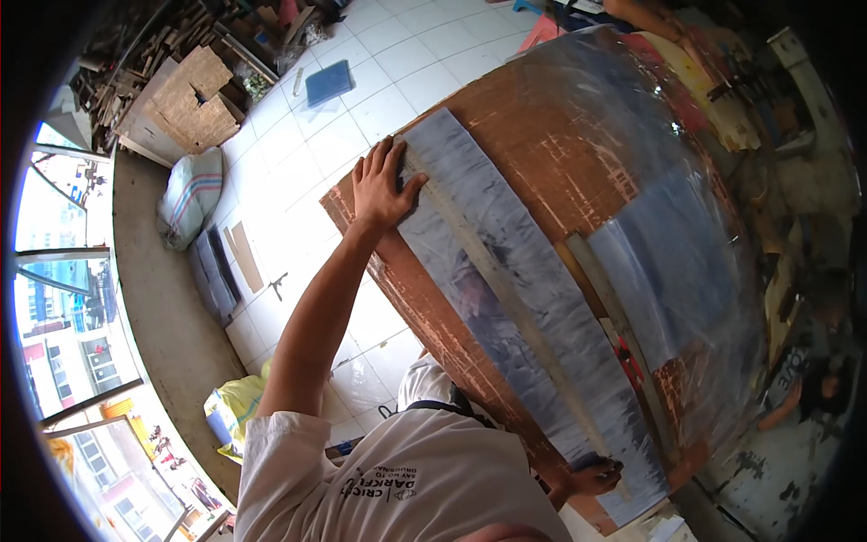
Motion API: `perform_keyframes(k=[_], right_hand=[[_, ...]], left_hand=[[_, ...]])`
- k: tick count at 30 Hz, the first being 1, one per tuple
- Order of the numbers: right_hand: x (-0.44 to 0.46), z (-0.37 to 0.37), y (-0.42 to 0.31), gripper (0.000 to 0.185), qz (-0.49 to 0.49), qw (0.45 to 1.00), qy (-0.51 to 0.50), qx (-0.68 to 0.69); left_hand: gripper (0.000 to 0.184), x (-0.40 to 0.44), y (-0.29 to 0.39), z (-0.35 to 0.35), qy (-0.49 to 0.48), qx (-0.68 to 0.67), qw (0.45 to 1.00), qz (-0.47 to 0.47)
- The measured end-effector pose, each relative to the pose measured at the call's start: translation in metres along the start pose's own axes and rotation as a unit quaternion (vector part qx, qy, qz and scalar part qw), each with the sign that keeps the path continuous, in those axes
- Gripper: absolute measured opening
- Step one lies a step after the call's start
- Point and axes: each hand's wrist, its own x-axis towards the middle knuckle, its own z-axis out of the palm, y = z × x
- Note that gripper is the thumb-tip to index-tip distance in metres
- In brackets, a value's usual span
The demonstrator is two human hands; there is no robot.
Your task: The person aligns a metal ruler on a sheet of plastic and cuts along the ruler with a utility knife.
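Note:
A long grey-blue glossy sheet (542, 280) lies across a worn brown wooden board (551, 154). Along the sheet runs a long straight metal ruler (506, 294). My left hand (384, 185) presses on the upper end of the sheet beside the ruler, its fingers spread. At the lower end my right hand (591, 477) rests by the ruler's other end, its fingers bent and partly in shadow; whether it holds anything is hard to make out. A second long bar (614, 298) lies to the right, with a red tool (627, 359) beside it.
Clear plastic film (668, 262) covers the board's right side. Other people's arms (643, 16) show at the top right and lower right. A stuffed sack (191, 197), a blue sheet (328, 83) and scrap wood (108, 90) are on the tiled floor at the left.

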Motion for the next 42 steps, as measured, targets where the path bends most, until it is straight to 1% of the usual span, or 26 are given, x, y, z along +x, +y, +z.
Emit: perform_keyframes(k=[2,4,7,10,11,13,14,16,20,22,24,26,28,29,30,32,33,34,35,36,38,40,41,42], right_hand=[[0.000,0.000,-0.002,0.054,0.011,1.000,0.000,0.015],[0.000,-0.003,-0.006,0.052,-0.004,1.000,0.003,0.007],[-0.001,-0.007,-0.016,0.051,0.010,1.000,-0.003,0.024],[-0.001,-0.002,-0.015,0.048,0.025,1.000,0.012,0.015],[-0.002,-0.001,-0.015,0.048,0.039,0.999,0.022,0.019],[-0.004,0.000,-0.011,0.044,-0.009,0.999,0.045,0.008],[-0.005,-0.002,-0.013,0.044,0.003,0.999,0.054,0.009],[-0.004,-0.010,-0.022,0.043,0.013,0.999,0.022,0.022],[-0.005,-0.020,-0.036,0.045,0.057,0.998,0.007,-0.002],[-0.003,-0.022,-0.038,0.045,0.044,0.999,-0.012,-0.010],[-0.003,-0.017,-0.032,0.043,0.040,0.999,-0.003,-0.011],[-0.002,-0.010,-0.023,0.044,0.026,0.999,-0.007,-0.044],[0.000,-0.011,-0.023,0.044,0.014,0.999,-0.014,-0.050],[0.000,-0.010,-0.024,0.044,0.018,0.998,-0.014,-0.065],[-0.003,-0.008,-0.023,0.044,0.001,0.998,-0.021,-0.055],[0.000,-0.002,-0.015,0.046,0.028,0.995,-0.004,-0.097],[0.000,0.009,-0.003,0.045,0.020,0.989,-0.012,-0.144],[0.002,0.019,0.008,0.045,0.006,0.982,-0.019,-0.190],[0.003,0.024,0.016,0.044,-0.016,0.982,0.000,-0.187],[0.000,0.016,-0.004,0.040,0.001,0.979,0.021,-0.205],[0.003,0.037,0.011,0.040,-0.059,0.982,0.001,-0.180],[-0.003,0.006,-0.033,0.041,-0.107,0.982,-0.016,-0.157],[-0.008,-0.016,-0.059,0.041,-0.125,0.980,-0.022,-0.151],[-0.010,-0.020,-0.068,0.041,-0.140,0.979,-0.028,-0.143]], left_hand=[[0.077,0.000,0.000,0.001,0.002,-0.001,1.000,0.007],[0.079,-0.001,0.000,0.002,0.004,-0.009,1.000,-0.002],[0.078,-0.001,-0.001,0.003,0.005,-0.006,1.000,0.003],[0.078,0.001,-0.001,0.002,0.010,-0.006,1.000,0.017],[0.078,0.000,0.000,0.000,0.001,-0.006,1.000,0.009],[0.078,0.001,0.000,0.000,-0.007,-0.007,1.000,0.006],[0.077,0.000,-0.001,0.002,-0.006,-0.007,1.000,0.009],[0.076,0.000,-0.003,0.003,-0.005,0.000,1.000,0.021],[0.076,0.000,-0.005,0.006,-0.002,0.015,1.000,0.019],[0.077,0.000,-0.005,0.008,-0.005,0.004,1.000,0.013],[0.077,0.003,-0.003,0.008,-0.006,0.008,1.000,0.011],[0.077,0.000,-0.005,0.007,-0.005,0.015,1.000,0.012],[0.078,-0.002,0.001,-0.001,-0.009,-0.011,1.000,0.003],[0.078,-0.002,0.001,0.000,-0.010,0.002,1.000,-0.003],[0.078,0.000,-0.003,0.004,-0.006,0.007,1.000,0.002],[0.078,-0.001,-0.002,0.003,-0.004,-0.007,1.000,0.005],[0.079,-0.002,0.004,-0.005,-0.016,-0.005,1.000,-0.011],[0.079,-0.002,0.000,-0.001,-0.011,0.014,1.000,-0.005],[0.079,-0.004,0.003,-0.006,-0.013,0.009,1.000,-0.010],[0.081,-0.005,0.006,-0.010,-0.005,-0.014,1.000,-0.005],[0.081,-0.006,0.002,-0.002,0.010,-0.017,1.000,-0.009],[0.082,-0.005,-0.002,0.002,0.011,-0.032,0.999,-0.003],[0.082,-0.007,-0.003,0.003,0.007,-0.026,0.999,-0.021],[0.082,-0.006,-0.004,0.004,0.011,-0.023,1.000,-0.011]])
